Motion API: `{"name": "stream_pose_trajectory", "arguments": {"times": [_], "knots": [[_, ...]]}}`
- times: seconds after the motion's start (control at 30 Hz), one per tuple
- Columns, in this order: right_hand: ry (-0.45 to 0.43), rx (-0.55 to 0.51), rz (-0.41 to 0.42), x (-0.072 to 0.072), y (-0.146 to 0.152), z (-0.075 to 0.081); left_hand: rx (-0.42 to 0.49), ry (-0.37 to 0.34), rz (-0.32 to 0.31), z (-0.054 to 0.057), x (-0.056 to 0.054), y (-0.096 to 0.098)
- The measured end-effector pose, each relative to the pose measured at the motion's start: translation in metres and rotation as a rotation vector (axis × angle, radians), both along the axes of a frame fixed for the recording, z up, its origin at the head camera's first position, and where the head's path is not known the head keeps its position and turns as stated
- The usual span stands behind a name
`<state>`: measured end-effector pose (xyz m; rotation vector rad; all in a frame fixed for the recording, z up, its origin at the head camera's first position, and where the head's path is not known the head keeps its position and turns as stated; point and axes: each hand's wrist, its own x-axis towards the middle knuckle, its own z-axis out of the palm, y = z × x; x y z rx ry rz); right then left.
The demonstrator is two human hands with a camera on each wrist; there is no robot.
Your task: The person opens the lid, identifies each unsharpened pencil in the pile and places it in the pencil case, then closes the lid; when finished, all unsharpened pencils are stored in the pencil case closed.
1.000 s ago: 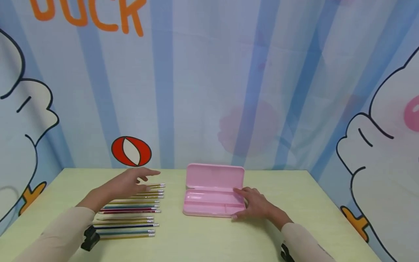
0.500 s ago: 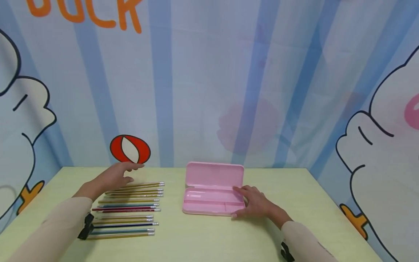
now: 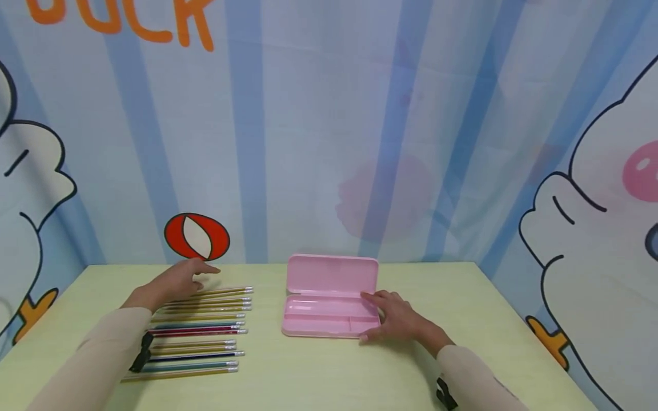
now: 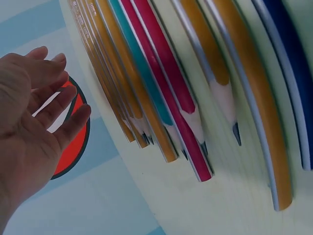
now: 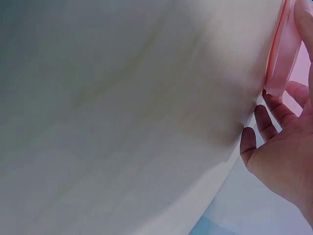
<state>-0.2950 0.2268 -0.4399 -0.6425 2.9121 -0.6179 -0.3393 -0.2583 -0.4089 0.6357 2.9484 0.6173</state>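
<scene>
Nearest the viewer, note the left sleeve (image 3: 77,365) and right sleeve (image 3: 478,377), each with a black fitting (image 3: 140,354) below the cuff. Just beyond, find the nearer pencils (image 3: 195,357) laid flat on the pale table (image 3: 298,377), side by side, eraser ends to the right; probably aligned for separate viewing and easy access. Further in, see the red pencils (image 3: 195,332). In the left wrist view, note both sharpened points and blunt ends.

Right of the row and apart from it, locate the pink box (image 3: 316,326): lid (image 3: 331,274) raised at the far side, divided tray facing up. At its right end, observe the right hand (image 3: 398,318): thumb at the near corner, index finger near the hinge, clamped across the box, apparently to steady it against sliding.

At the far pencils (image 3: 226,293), observe the left hand (image 3: 177,281): fingers loosely bent, thumb apart, nothing held, contact not visible. Behind, note the striped curtain (image 3: 308,142) with a printed red ball (image 3: 221,237).
</scene>
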Motion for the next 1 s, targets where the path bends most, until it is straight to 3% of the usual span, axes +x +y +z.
{"name": "stream_pose_trajectory", "arguments": {"times": [0.47,0.77,1.0], "knots": [[-0.014,0.017,-0.026,-0.001,-0.002,-0.002,-0.045,0.012,-0.009,-0.004,-0.008,0.001],[-0.004,0.016,-0.011,-0.001,-0.002,-0.002,-0.092,-0.040,0.049,-0.017,-0.016,0.001],[-0.003,0.021,-0.012,0.001,0.000,-0.001,-0.090,-0.051,0.059,-0.019,-0.017,0.000]]}}
